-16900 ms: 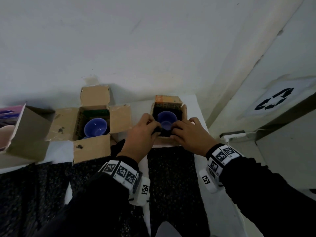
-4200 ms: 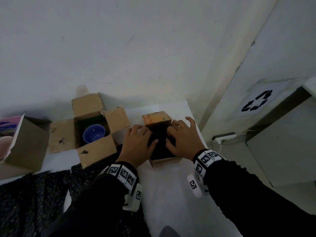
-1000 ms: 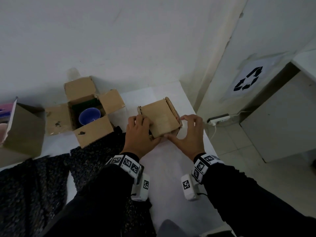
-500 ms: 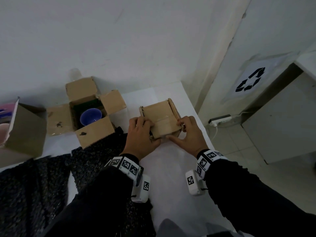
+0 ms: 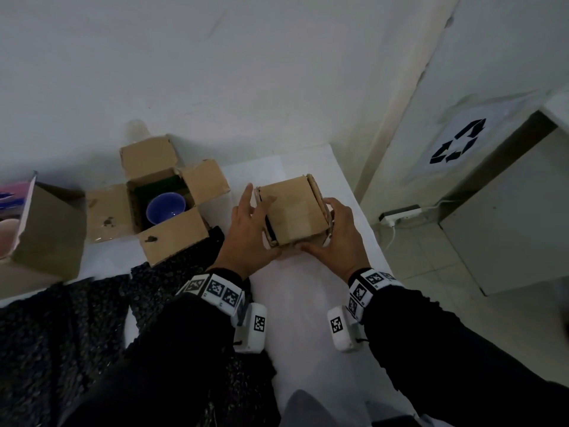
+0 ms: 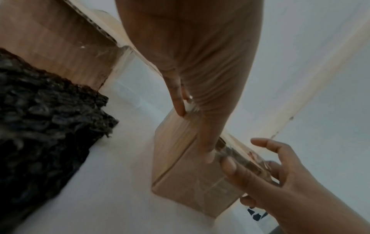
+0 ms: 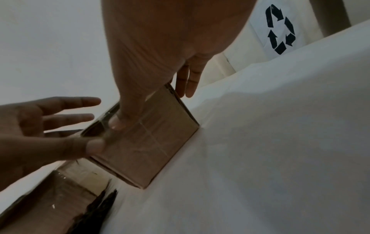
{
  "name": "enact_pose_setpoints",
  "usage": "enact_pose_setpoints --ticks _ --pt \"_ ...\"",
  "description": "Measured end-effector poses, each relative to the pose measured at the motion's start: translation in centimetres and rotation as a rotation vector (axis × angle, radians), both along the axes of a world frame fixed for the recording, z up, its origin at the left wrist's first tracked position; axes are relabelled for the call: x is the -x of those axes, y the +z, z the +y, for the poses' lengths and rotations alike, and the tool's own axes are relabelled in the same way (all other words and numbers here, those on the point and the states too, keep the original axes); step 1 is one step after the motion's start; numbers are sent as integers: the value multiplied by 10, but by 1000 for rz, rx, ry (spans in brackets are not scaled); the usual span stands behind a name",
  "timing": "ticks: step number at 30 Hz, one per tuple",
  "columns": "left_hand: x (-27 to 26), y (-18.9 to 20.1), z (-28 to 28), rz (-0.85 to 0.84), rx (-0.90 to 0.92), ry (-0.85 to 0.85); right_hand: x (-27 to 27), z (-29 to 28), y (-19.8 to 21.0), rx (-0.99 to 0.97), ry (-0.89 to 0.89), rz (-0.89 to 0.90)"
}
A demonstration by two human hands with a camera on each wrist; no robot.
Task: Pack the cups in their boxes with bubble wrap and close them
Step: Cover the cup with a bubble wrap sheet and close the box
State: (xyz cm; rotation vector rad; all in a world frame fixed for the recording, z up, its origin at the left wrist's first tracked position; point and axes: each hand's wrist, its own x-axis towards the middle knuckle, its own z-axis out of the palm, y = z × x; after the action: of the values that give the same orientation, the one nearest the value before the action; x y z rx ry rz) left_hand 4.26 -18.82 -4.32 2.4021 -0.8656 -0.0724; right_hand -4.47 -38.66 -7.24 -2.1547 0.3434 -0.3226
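Right now I have the small box (image 5: 294, 211) between both hands on the white worktop (image 5: 308, 303), its top flaps folded over, so I judge the closing of this first box is the step in hand. My left hand (image 5: 246, 232) sits at the box's left side with fingers (image 6: 208, 152) straight, the thumb touching the near top corner and the rest spread loosely, gripping nothing. My right hand (image 5: 341, 238) cups the right side, thumb along the near edge and fingers (image 7: 186, 83) extended down the far side; it steadies the box and does not clamp it.

A dark slit shows along the left flap edge just beside my left fingertips, so I think the next move calls for pressing that flap flush. After that, 1 more box waits: the open box (image 5: 160, 198), well left of my left fingers, with the blue cup (image 5: 165, 208) sitting bare inside and the black bubble wrap (image 5: 77, 334) lying nearer me than my left fingers.

From the head view I get the whole layout, including a third carton (image 5: 46, 229) further left. Only the wrist views show clear tape glinting on the box's near face and how the thumbs meet at its corner. Whether the cup inside is wrapped, none of them shows.
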Motion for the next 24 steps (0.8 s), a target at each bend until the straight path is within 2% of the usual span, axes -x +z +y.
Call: enact_pose_setpoints --ticks 3,10,15,24 --pt "-8 -1 2 9 -20 -45 -7 -1 -1 3 -15 13" --pt "-18 4 -20 -17 -12 81 -33 -10 5 110 -37 77" --pt "-13 4 -19 5 19 63 -38 -4 12 118 -22 111" --pt "-2 -6 -8 158 -77 16 -47 -3 7 235 -78 94"
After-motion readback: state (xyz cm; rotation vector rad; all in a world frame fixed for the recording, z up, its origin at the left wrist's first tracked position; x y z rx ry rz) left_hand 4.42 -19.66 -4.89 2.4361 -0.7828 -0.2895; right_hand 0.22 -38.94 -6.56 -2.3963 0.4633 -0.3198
